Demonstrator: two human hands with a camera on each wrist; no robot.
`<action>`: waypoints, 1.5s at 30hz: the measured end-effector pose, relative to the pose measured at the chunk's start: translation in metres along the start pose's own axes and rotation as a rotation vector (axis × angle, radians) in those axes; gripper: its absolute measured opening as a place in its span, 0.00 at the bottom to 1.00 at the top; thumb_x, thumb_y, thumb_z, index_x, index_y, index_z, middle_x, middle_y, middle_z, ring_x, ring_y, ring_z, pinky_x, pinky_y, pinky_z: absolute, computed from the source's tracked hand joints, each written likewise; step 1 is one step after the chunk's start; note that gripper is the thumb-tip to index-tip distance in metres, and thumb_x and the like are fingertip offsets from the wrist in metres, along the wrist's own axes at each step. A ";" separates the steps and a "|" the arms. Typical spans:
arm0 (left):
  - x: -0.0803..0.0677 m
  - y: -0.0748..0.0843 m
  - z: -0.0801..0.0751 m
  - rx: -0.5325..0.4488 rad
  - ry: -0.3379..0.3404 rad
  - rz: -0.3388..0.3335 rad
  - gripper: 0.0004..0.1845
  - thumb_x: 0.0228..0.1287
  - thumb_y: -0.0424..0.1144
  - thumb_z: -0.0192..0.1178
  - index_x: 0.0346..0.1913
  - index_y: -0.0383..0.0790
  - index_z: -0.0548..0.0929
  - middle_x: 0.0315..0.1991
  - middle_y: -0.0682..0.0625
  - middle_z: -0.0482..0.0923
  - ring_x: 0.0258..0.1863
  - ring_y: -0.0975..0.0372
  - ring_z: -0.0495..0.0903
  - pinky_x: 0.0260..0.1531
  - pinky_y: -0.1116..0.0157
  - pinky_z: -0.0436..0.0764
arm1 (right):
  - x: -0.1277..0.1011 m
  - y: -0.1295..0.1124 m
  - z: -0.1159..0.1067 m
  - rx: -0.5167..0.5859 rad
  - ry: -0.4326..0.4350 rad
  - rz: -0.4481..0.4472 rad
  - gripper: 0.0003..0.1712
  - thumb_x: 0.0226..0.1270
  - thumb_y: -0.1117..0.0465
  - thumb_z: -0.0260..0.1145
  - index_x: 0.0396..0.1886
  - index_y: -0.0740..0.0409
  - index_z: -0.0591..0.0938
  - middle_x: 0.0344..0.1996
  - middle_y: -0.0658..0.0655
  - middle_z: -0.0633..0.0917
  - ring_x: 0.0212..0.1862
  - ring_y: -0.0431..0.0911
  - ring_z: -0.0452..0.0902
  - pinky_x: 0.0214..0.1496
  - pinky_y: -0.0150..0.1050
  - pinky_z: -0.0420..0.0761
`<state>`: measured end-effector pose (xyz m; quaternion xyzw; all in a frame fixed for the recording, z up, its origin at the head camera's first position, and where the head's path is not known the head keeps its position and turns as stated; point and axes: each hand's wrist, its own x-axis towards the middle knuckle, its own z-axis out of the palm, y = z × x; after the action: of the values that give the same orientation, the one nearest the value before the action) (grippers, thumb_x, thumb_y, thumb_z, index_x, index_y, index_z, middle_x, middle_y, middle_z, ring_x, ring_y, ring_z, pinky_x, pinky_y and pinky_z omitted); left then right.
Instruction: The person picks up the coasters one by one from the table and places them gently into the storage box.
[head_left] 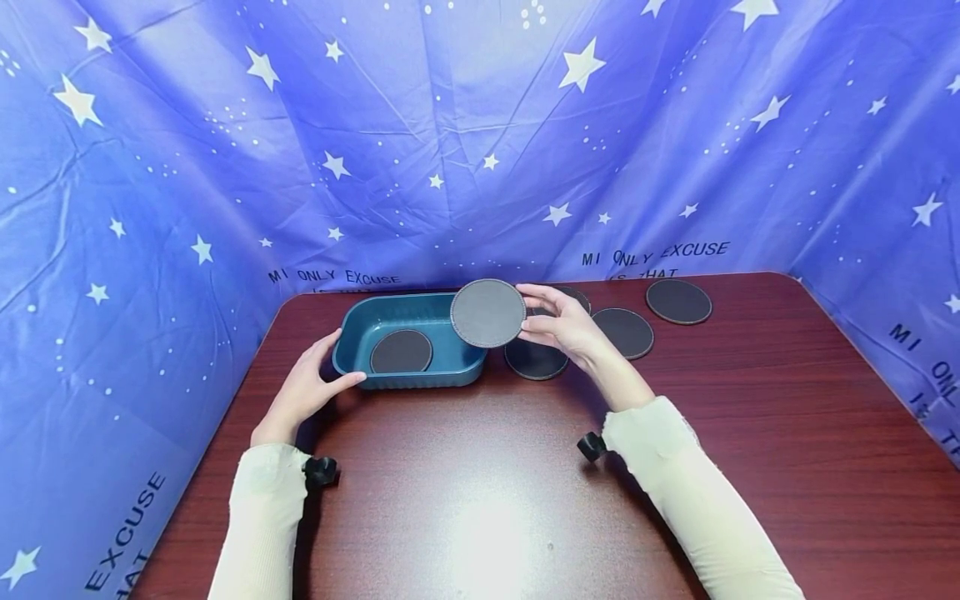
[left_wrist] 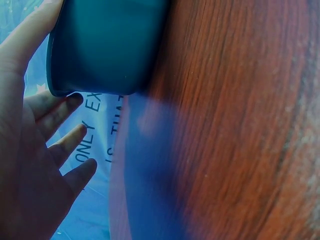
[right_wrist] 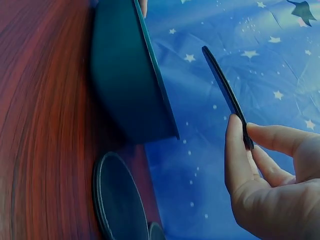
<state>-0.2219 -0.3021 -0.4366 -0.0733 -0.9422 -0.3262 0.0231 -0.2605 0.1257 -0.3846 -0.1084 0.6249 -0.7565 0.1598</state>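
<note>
We see the right grip (head_left: 573, 331) closed in a pinch on a round stitched coaster (head_left: 487, 313), thumb on one face and fingers on the other. The held coaster is raised above the surface, tilted, and in the head view overlaps the right end of the tub; whether it lies directly over the rim we cannot tell. The left grip (head_left: 303, 383) is spread wide around the tub's left end, its thumb on the near rim and fingertips at the end wall.

In descending size, we note first a blue star-printed backdrop (head_left: 450, 108), lettered in black, then the reddish-brown wood-grain tabletop (head_left: 420, 467) with a bright glare near its front. Two pale sleeves (head_left: 697, 492) reach in from the front. The rounded rectangular teal tub (head_left: 408, 382) stands near the back edge, left of centre. Inside it we find one dark coaster (head_left: 401, 352) on the floor. To its right lie four more coasters (head_left: 678, 302), one partly hidden behind the right grip. Smallest, we mark a black wrist-worn fitting (head_left: 321, 472) at each cuff.
</note>
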 end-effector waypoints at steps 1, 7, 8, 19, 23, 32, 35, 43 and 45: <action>0.000 0.000 0.000 -0.001 -0.001 -0.002 0.52 0.57 0.56 0.71 0.78 0.41 0.56 0.76 0.36 0.59 0.75 0.41 0.58 0.73 0.39 0.59 | 0.001 0.000 0.003 -0.001 -0.001 -0.001 0.39 0.65 0.80 0.57 0.76 0.65 0.61 0.58 0.59 0.74 0.40 0.37 0.84 0.49 0.35 0.87; 0.000 0.002 0.000 -0.009 -0.008 -0.011 0.52 0.57 0.56 0.71 0.79 0.41 0.56 0.76 0.36 0.58 0.75 0.41 0.58 0.73 0.39 0.59 | 0.011 0.003 0.022 -0.006 -0.008 -0.003 0.38 0.64 0.80 0.58 0.75 0.64 0.63 0.59 0.63 0.74 0.41 0.38 0.84 0.48 0.36 0.87; 0.000 0.002 0.000 -0.008 -0.009 -0.011 0.52 0.57 0.57 0.71 0.79 0.41 0.56 0.76 0.36 0.58 0.75 0.41 0.58 0.73 0.39 0.59 | 0.012 0.004 0.025 -0.007 -0.010 -0.004 0.39 0.64 0.80 0.58 0.75 0.64 0.63 0.59 0.64 0.74 0.40 0.38 0.84 0.48 0.36 0.87; 0.000 0.000 -0.001 0.004 -0.012 -0.019 0.53 0.57 0.57 0.70 0.79 0.42 0.55 0.77 0.36 0.57 0.75 0.41 0.58 0.73 0.38 0.59 | 0.029 0.011 0.059 -0.044 -0.015 -0.003 0.37 0.62 0.80 0.59 0.72 0.63 0.67 0.60 0.67 0.74 0.38 0.39 0.84 0.47 0.36 0.88; 0.000 0.001 -0.001 0.001 -0.015 -0.028 0.53 0.58 0.58 0.70 0.79 0.43 0.54 0.77 0.36 0.57 0.75 0.41 0.58 0.72 0.38 0.59 | 0.036 0.012 0.075 -0.070 -0.016 0.000 0.36 0.62 0.80 0.60 0.71 0.62 0.69 0.57 0.65 0.75 0.37 0.40 0.84 0.47 0.39 0.88; 0.000 0.001 -0.002 0.004 -0.022 -0.044 0.53 0.58 0.59 0.69 0.80 0.45 0.53 0.78 0.37 0.55 0.75 0.40 0.58 0.72 0.37 0.59 | 0.053 0.021 0.102 -0.124 0.015 0.036 0.36 0.60 0.83 0.58 0.70 0.63 0.71 0.55 0.67 0.76 0.33 0.40 0.82 0.46 0.40 0.88; 0.000 0.001 -0.002 0.004 -0.023 -0.042 0.53 0.58 0.59 0.69 0.80 0.44 0.53 0.77 0.36 0.56 0.75 0.40 0.57 0.72 0.37 0.58 | 0.058 0.025 0.110 -0.175 0.023 0.068 0.36 0.61 0.83 0.58 0.69 0.61 0.71 0.55 0.66 0.77 0.32 0.41 0.81 0.46 0.41 0.88; -0.001 0.000 -0.001 -0.003 -0.025 -0.039 0.53 0.58 0.59 0.69 0.80 0.44 0.53 0.77 0.36 0.56 0.76 0.40 0.57 0.72 0.37 0.58 | 0.066 0.036 0.123 -0.353 0.008 0.135 0.34 0.61 0.81 0.62 0.67 0.58 0.75 0.56 0.65 0.78 0.32 0.43 0.83 0.44 0.40 0.89; 0.000 0.000 -0.001 -0.001 -0.024 -0.037 0.53 0.58 0.59 0.69 0.80 0.44 0.53 0.77 0.36 0.56 0.75 0.40 0.57 0.72 0.37 0.59 | 0.069 0.039 0.124 -0.399 0.008 0.140 0.35 0.60 0.82 0.63 0.67 0.58 0.75 0.55 0.65 0.79 0.31 0.43 0.84 0.41 0.37 0.89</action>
<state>-0.2215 -0.3023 -0.4359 -0.0600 -0.9434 -0.3261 0.0057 -0.2749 -0.0200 -0.4010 -0.0914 0.7688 -0.6053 0.1849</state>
